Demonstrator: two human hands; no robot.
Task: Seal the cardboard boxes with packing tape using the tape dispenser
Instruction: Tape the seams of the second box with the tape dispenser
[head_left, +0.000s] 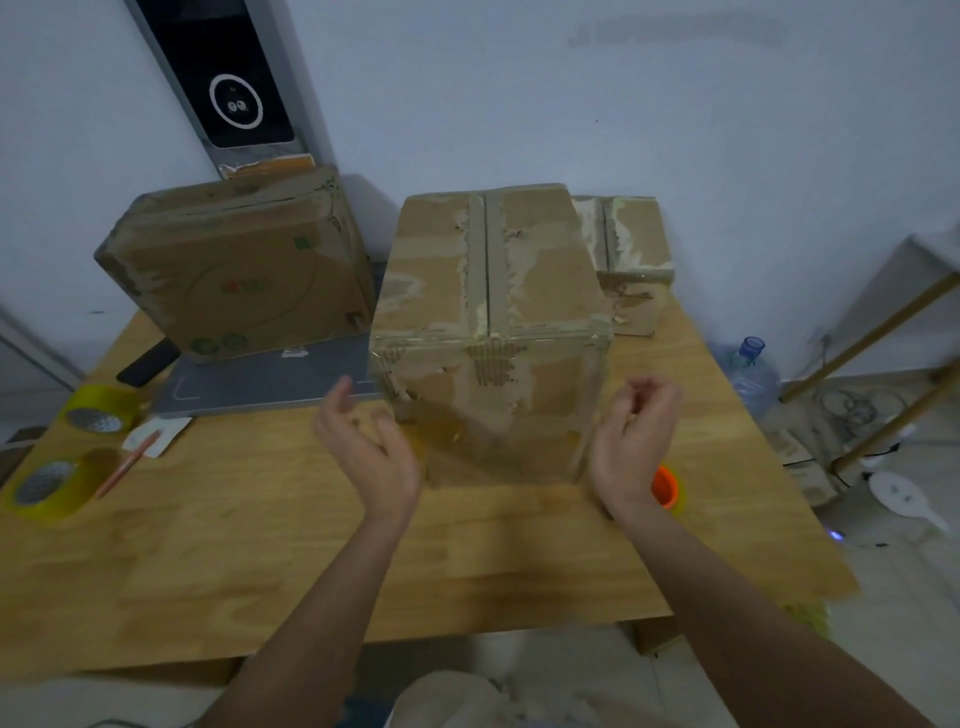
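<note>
L hand (363, 441) and R hand (631, 441) hover either side of centre cardboard box (491, 332), fingers loosely curled, holding nothing; contact w/ box unclear, frame blurry. Box upright on wooden table (311, 561), top seam taped. 2nd box (234, 265) back left, 3rd box (631, 260) behind right. Orange tape dispenser (666, 486) just beside R wrist. Two yellow tape rolls (52, 488) at left edge.

home room, wooden table (260, 545), water jug (750, 371)
</note>
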